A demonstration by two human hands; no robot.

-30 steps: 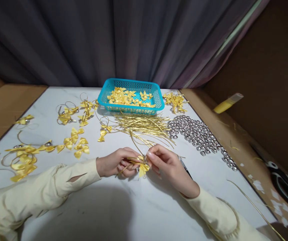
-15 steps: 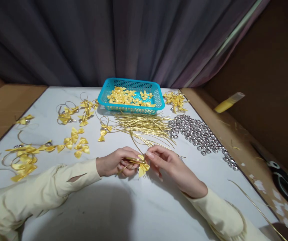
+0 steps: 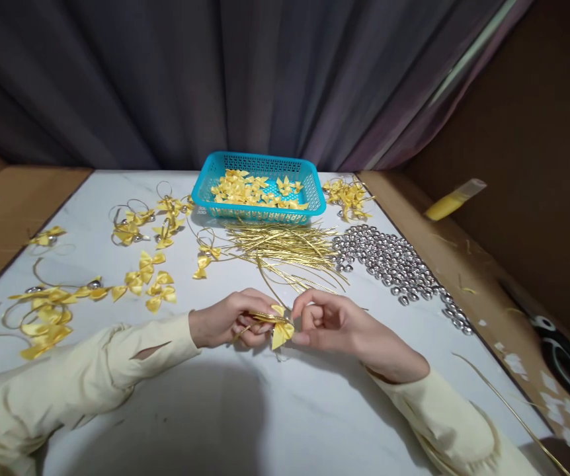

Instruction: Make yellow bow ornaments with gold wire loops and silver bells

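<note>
Above the near middle of the table, my left hand (image 3: 238, 320) is closed around a bundle of gold cord (image 3: 265, 317) with a yellow ribbon bow (image 3: 282, 332) at its right end. A thin cord rises from the bow toward the pile behind. My right hand (image 3: 337, 324) is just right of the bow, thumb and index finger apart in a curve; the thumb tip is close to the bow's edge, and I cannot tell if it touches. A small shiny bit shows beside the bow's upper right, too small to make out.
A blue basket (image 3: 258, 211) with yellow bows stands at the back. In front lie gold cords (image 3: 282, 244), and to the right many silver bells (image 3: 389, 261). Bows with cord loops (image 3: 49, 320) lie at left. Black scissors (image 3: 565, 357) rest at the right edge.
My right hand has moved slightly right and its thumb has dropped, opening a gap to the index finger. The bow has turned a little in my left hand, which stays in place.
</note>
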